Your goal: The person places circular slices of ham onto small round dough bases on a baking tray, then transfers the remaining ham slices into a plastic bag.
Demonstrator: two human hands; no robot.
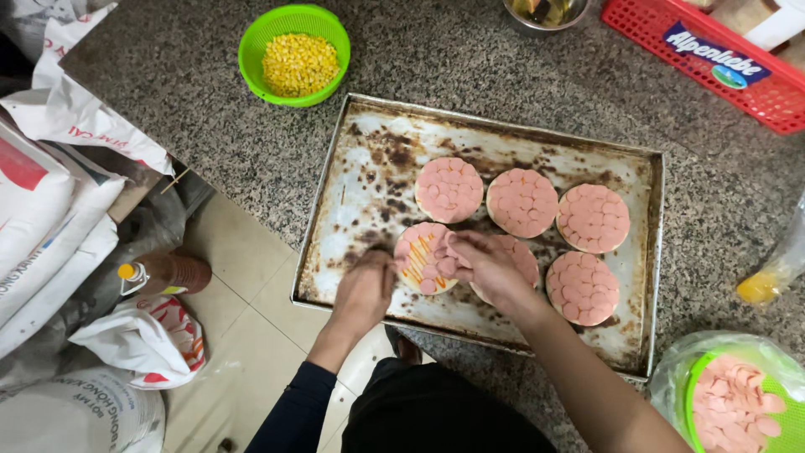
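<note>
Over the baking tray (352, 180), our left hand (362, 291) and right hand (485, 267) pinch sausage slices onto a half-covered round base (423, 256) (five others lie fully covered).

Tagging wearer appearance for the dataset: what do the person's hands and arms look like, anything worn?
Both hands are bare: no gloves, rings or watch visible. The left hand comes out of a dark long sleeve that ends at the wrist. The right hand has a bare forearm, no sleeve in view. Dark clothing shows at the bottom edge.
</note>
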